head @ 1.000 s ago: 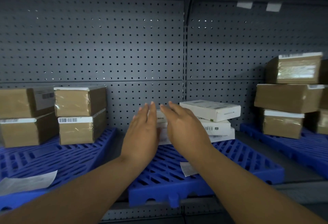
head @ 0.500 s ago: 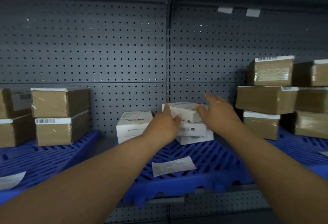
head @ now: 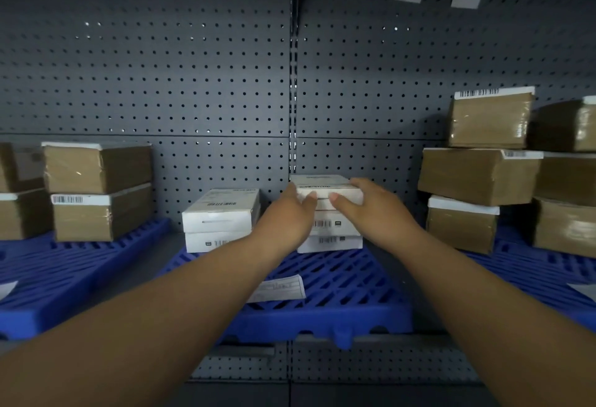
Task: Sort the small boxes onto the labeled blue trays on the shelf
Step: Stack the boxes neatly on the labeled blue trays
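A: Where is the top white box right now?

B: On a white stack of the same flat boxes, at the far side of the middle blue tray, close to the pegboard wall. It looks roughly squared to the ones below.

A: And the person's hands?

B: Both are on that box. The left hand is at its left end with the thumb on the near face; the other fingers are mostly hidden behind the corner. The right hand has its fingers curled over the top and its thumb pressed on the near face. So each hand clasps an end, neither one released.

A: Why two hands for something so small?

B: Probably to line it up with the pile, or to lift it level. Which of the two, one cannot tell.

A: What is around it?

B: A second white stack stands just left on the same tray, and a paper label lies at the near edge, likely naming what belongs there. The left brown boxes and right brown boxes sit on their own trays, well apart, so the kinds look separated already.
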A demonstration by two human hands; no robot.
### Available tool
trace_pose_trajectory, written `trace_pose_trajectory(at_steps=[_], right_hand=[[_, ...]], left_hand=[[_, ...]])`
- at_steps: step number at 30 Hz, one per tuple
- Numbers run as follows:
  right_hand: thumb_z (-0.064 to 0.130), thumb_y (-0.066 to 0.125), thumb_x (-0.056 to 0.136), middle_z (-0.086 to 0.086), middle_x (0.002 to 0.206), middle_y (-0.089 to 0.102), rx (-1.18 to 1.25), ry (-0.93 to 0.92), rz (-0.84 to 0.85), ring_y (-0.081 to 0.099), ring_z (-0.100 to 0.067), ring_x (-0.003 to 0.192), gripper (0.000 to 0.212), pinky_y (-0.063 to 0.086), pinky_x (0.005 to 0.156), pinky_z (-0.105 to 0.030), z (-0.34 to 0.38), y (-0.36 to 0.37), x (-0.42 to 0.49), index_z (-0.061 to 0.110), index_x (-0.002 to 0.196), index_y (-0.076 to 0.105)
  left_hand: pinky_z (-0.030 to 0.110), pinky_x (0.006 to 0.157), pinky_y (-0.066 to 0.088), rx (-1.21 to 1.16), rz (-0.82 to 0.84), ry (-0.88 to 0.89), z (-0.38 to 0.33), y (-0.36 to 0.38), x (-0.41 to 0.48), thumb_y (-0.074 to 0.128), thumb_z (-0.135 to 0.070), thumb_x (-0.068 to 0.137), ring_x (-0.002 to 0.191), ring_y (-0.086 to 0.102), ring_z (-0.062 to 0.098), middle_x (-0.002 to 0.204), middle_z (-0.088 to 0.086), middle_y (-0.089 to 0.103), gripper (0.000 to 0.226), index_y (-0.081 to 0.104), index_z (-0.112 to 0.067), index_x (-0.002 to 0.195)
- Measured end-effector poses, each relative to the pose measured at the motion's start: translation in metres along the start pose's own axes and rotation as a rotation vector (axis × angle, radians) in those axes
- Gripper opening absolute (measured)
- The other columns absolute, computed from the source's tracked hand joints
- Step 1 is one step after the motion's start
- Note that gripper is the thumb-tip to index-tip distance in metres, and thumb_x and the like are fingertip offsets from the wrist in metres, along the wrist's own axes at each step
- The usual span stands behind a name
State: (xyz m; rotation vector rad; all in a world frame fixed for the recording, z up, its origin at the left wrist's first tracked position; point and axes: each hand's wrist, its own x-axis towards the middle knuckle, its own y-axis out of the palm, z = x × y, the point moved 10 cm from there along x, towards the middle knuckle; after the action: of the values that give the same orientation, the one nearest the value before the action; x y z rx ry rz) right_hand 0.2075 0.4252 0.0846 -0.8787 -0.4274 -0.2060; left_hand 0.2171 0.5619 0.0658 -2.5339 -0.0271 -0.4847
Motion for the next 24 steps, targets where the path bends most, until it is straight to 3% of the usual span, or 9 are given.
trace_pose_trajectory(at_steps=[3, 7, 12, 14, 18, 21, 24], right_hand=[[0.041, 0.058, 0.09, -0.004, 0.144, 0.042, -0.039, -0.048, 0.016, 0.042, -0.018, 0.128, 0.069, 0.033, 0.09, -0.019, -0.003, 0.006, 0.001, 0.018, 0.147, 0.028], [0.032, 0.06, 0.091, -0.002, 0.151, 0.033, -0.014, -0.045, 0.045, 0.038, -0.019, 0.132, 0.079, 0.032, 0.103, -0.023, -0.013, 0.013, 0.004, 0.023, 0.152, 0.011], [0.027, 0.056, 0.094, -0.002, 0.15, 0.036, 0.056, -0.034, 0.066, 0.042, -0.018, 0.129, 0.077, 0.035, 0.097, -0.022, -0.02, 0.018, 0.008, 0.027, 0.152, 0.005], [0.024, 0.055, 0.095, -0.003, 0.146, 0.04, 0.073, -0.032, 0.067, 0.046, -0.019, 0.124, 0.076, 0.036, 0.091, -0.022, -0.022, 0.019, 0.01, 0.028, 0.151, 0.005], [0.021, 0.053, 0.096, -0.004, 0.142, 0.045, 0.099, -0.029, 0.067, 0.05, -0.017, 0.113, 0.075, 0.038, 0.083, -0.022, -0.025, 0.021, 0.011, 0.032, 0.151, 0.004], [0.021, 0.052, 0.096, -0.004, 0.141, 0.046, 0.097, -0.041, 0.069, 0.048, -0.012, 0.102, 0.074, 0.038, 0.08, -0.021, -0.026, 0.022, 0.011, 0.033, 0.15, 0.003], [0.02, 0.053, 0.096, -0.004, 0.14, 0.047, 0.099, -0.037, 0.077, 0.046, -0.01, 0.1, 0.077, 0.038, 0.08, -0.021, -0.027, 0.023, 0.011, 0.033, 0.15, 0.001]], left_hand=[[0.003, 0.046, 0.034, 0.031, -0.029, 0.006, -0.001, -0.002, -0.002, 0.035, -0.034, 0.101, 0.063, 0.033, -0.005, 0.091, -0.01, 0.045, 0.054, 0.017, -0.019, 0.149], [0.004, 0.043, 0.035, 0.085, -0.041, 0.013, 0.004, -0.004, -0.001, 0.044, -0.027, 0.098, 0.059, 0.042, 0.006, 0.071, -0.005, 0.043, 0.059, 0.017, -0.02, 0.15], [0.021, 0.067, 0.042, 0.133, 0.008, -0.009, 0.011, 0.004, 0.003, 0.054, -0.025, 0.094, 0.081, 0.05, 0.012, 0.089, -0.009, 0.045, 0.079, -0.001, -0.024, 0.151], [0.023, 0.064, 0.041, 0.125, 0.045, -0.033, 0.015, 0.009, 0.004, 0.055, -0.025, 0.094, 0.078, 0.049, 0.011, 0.096, -0.009, 0.044, 0.086, -0.009, -0.025, 0.15], [0.013, 0.06, 0.034, 0.14, 0.083, -0.069, 0.026, 0.013, 0.011, 0.058, -0.024, 0.092, 0.064, 0.037, -0.002, 0.091, 0.0, 0.053, 0.094, -0.017, -0.025, 0.149], [0.013, 0.06, 0.034, 0.166, 0.086, -0.076, 0.029, 0.012, 0.016, 0.059, -0.023, 0.091, 0.063, 0.037, -0.002, 0.076, -0.008, 0.044, 0.098, -0.021, -0.026, 0.147], [0.014, 0.059, 0.034, 0.212, 0.085, -0.06, 0.026, 0.011, 0.017, 0.06, -0.022, 0.091, 0.063, 0.039, 0.001, 0.076, -0.008, 0.043, 0.098, -0.022, -0.026, 0.146]])
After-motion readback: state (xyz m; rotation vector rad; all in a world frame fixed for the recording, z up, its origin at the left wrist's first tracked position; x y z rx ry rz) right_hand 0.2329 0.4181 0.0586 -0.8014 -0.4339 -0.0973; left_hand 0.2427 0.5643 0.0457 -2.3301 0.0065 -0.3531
